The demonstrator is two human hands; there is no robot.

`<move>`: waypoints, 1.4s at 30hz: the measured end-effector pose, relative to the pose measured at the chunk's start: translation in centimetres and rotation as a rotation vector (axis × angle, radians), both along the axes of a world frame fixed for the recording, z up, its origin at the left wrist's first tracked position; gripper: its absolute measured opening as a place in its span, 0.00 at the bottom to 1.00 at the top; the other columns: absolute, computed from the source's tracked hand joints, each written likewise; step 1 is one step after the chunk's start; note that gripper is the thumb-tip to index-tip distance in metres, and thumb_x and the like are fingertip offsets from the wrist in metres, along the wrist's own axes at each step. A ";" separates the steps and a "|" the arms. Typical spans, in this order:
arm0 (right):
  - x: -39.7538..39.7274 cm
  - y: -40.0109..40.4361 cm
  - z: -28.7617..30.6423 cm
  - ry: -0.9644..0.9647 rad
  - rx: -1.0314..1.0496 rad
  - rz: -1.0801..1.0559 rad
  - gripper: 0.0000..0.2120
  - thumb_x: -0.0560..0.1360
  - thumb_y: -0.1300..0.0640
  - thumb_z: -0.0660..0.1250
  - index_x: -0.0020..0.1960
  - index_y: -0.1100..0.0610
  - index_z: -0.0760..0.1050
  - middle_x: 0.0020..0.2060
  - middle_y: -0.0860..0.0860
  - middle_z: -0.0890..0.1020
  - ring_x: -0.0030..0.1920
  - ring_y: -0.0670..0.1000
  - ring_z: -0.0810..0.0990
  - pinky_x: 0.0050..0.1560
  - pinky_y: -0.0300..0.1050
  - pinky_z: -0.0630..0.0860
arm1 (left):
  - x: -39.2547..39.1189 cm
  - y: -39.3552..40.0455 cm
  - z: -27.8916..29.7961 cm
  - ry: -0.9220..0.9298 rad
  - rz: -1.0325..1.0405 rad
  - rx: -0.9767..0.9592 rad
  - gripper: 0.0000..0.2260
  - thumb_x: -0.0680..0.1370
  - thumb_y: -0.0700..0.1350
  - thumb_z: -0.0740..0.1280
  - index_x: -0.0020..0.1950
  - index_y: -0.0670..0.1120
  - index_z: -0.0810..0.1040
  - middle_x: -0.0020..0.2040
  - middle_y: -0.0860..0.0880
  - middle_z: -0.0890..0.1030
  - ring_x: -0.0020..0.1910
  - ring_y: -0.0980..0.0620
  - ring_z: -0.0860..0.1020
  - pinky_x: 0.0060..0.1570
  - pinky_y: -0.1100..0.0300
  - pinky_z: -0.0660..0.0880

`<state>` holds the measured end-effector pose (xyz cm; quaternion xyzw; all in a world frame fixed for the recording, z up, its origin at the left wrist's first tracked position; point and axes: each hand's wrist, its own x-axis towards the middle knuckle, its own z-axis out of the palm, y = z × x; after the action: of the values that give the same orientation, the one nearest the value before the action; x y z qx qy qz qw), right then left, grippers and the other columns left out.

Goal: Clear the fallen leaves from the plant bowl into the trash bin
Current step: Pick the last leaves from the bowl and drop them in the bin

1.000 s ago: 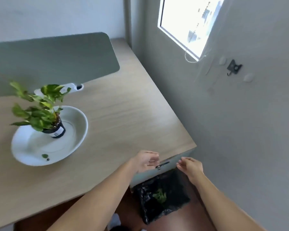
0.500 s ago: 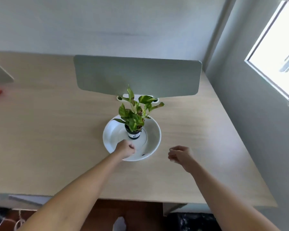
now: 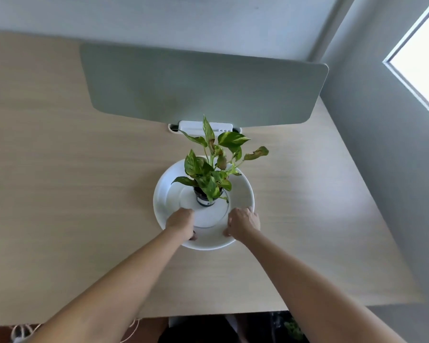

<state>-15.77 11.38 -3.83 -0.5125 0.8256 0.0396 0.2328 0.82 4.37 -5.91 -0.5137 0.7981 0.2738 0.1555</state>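
A white plant bowl sits mid-table with a small black pot of green, partly browned leaves standing in it. Both my hands are down in the bowl's near side. My left hand has its fingers curled together, and a small dark leaf bit shows at the fingertips. My right hand presses bent fingers against the near inner wall; what is under them is hidden. The trash bin with its black liner and some green leaves peeks out below the table's front edge, at the lower right.
A grey divider panel stands behind the bowl, with a white cable port at its foot. A wall and a window close off the right side. The wooden table ends just before my elbows. Cables lie on the floor.
My view swung from the bin back to the bowl. My left hand stayed in the bowl's near side, and my right hand moved from the bare table into the bowl.
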 end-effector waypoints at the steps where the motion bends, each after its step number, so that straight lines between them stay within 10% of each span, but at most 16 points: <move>1: 0.1 -0.5 -0.1 0.048 0.026 0.039 0.18 0.65 0.50 0.75 0.52 0.54 0.79 0.51 0.54 0.82 0.58 0.56 0.73 0.55 0.46 0.71 | -0.1 -0.1 -0.4 0.008 0.004 0.006 0.11 0.65 0.41 0.74 0.42 0.43 0.74 0.42 0.46 0.78 0.39 0.46 0.76 0.37 0.57 0.73; 12: -0.1 -2.8 -1.1 0.120 0.163 0.296 0.21 0.68 0.56 0.74 0.59 0.58 0.76 0.58 0.56 0.79 0.61 0.58 0.74 0.61 0.49 0.70 | 1.1 -1.0 -1.5 0.121 -0.086 0.095 0.04 0.70 0.37 0.67 0.42 0.44 0.79 0.51 0.42 0.83 0.51 0.43 0.81 0.51 0.53 0.78; 23: -2.9 -3.3 -0.5 -0.144 0.107 0.544 0.12 0.65 0.54 0.75 0.42 0.61 0.79 0.39 0.53 0.77 0.42 0.53 0.75 0.43 0.44 0.74 | 1.7 -1.3 -1.6 0.244 0.048 0.067 0.06 0.73 0.37 0.68 0.49 0.38 0.80 0.43 0.49 0.77 0.44 0.52 0.74 0.44 0.62 0.70; 42: -3.6 -2.4 -0.7 -0.058 -0.082 0.854 0.09 0.77 0.59 0.61 0.52 0.62 0.77 0.45 0.60 0.80 0.44 0.61 0.81 0.44 0.52 0.79 | 1.2 -1.0 -1.7 0.226 0.081 0.081 0.05 0.73 0.36 0.68 0.48 0.38 0.80 0.52 0.41 0.82 0.53 0.43 0.79 0.50 0.57 0.75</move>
<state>-19.37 8.99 -4.53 -0.8179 0.5335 0.0851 0.1981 2.06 3.34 -7.59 -0.5047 0.7775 0.3680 0.0737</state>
